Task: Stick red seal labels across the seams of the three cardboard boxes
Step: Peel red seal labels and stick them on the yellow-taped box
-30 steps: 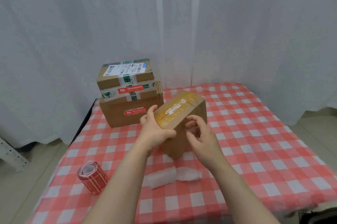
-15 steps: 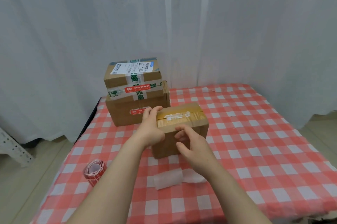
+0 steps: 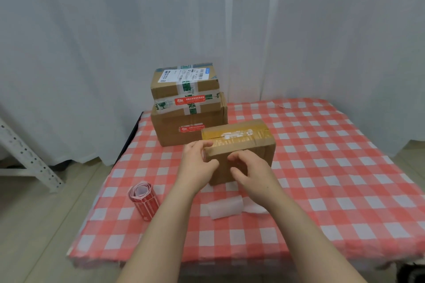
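Observation:
A small cardboard box (image 3: 243, 142) with yellowish tape and a torn white patch on top stands on the checked table (image 3: 333, 167). My left hand (image 3: 197, 165) grips its near-left corner, fingers on top and thumb on the front; a thin red sliver shows at that edge. My right hand (image 3: 250, 172) touches the front face with loosely curled fingers and holds nothing I can see. Behind, a smaller box (image 3: 184, 89) sits on a larger box (image 3: 170, 128); each carries a red seal label (image 3: 189, 100) (image 3: 191, 128).
A roll of red labels (image 3: 145, 200) lies near the table's left front. A white backing strip (image 3: 225, 209) lies just in front of the small box. White curtains hang behind, and a grey metal rack leg (image 3: 23, 154) stands on the floor at the left.
The small box has turned from a skewed, tilted pose to square-on and now stands flat on the table. Both hands stayed at its near-left corner and front face.

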